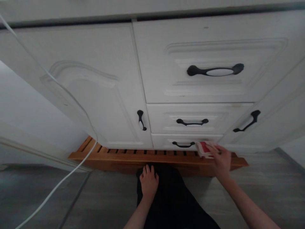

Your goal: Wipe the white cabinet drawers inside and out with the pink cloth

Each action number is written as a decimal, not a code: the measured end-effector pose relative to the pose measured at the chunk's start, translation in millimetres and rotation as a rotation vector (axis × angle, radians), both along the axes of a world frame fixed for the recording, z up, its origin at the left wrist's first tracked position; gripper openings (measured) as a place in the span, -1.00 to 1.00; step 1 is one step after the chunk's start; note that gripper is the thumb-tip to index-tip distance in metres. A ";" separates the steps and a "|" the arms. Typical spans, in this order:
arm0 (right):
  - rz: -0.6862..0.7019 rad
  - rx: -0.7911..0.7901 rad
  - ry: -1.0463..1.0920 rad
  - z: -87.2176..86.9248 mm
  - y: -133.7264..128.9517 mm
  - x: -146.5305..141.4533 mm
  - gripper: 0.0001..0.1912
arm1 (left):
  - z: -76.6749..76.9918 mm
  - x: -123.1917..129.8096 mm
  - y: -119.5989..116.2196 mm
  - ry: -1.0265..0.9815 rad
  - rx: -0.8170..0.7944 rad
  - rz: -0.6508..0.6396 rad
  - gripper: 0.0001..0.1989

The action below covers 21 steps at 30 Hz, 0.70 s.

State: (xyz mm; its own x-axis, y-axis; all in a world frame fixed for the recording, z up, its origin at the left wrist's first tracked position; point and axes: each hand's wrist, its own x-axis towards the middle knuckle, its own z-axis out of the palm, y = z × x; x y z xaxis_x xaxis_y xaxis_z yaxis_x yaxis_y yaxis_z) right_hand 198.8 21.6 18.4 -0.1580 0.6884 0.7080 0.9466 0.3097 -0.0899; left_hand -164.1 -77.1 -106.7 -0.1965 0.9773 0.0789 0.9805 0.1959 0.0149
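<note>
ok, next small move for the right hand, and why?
Probably slide the red-and-white cloth left along the wooden slatted bench: the right hand holds it near the bench's right end, while most slats lie to its left.

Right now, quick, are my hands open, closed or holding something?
Left hand: open, resting on the dark-clothed knee.
Right hand: closed on a red-and-white cloth.

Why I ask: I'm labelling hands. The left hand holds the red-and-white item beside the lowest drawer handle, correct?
Not the left hand: the head view shows the right hand holding the red-and-white item beside the lowest drawer handle.
</note>
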 end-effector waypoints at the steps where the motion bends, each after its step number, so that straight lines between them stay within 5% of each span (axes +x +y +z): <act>1: 0.054 0.059 0.027 7.6 1.8 -34.0 -0.60 | 0.3 0.1 -0.1 0.002 -0.002 0.000 -0.56; 5: 0.179 0.289 0.115 33.8 28.6 -162.5 -0.70 | 2.6 -1.3 -2.3 0.028 -0.015 0.010 -0.55; 8: 0.256 0.161 0.055 29.6 54.5 -218.4 -0.60 | 3.5 -3.3 -3.8 0.054 -0.024 0.012 -0.55; 15: 0.461 -0.085 -0.145 -27.8 63.1 -232.5 -0.61 | 2.0 -4.4 2.7 0.080 -0.028 -0.003 -0.54; 18: 0.534 -0.180 -0.239 -34.2 55.6 -229.5 -0.75 | 4.6 -2.8 5.9 0.072 -0.024 -0.004 -0.55; 21: 0.479 -0.201 -0.231 -26.4 52.0 -235.5 -0.68 | 8.8 -0.9 7.1 0.059 -0.030 0.002 -0.56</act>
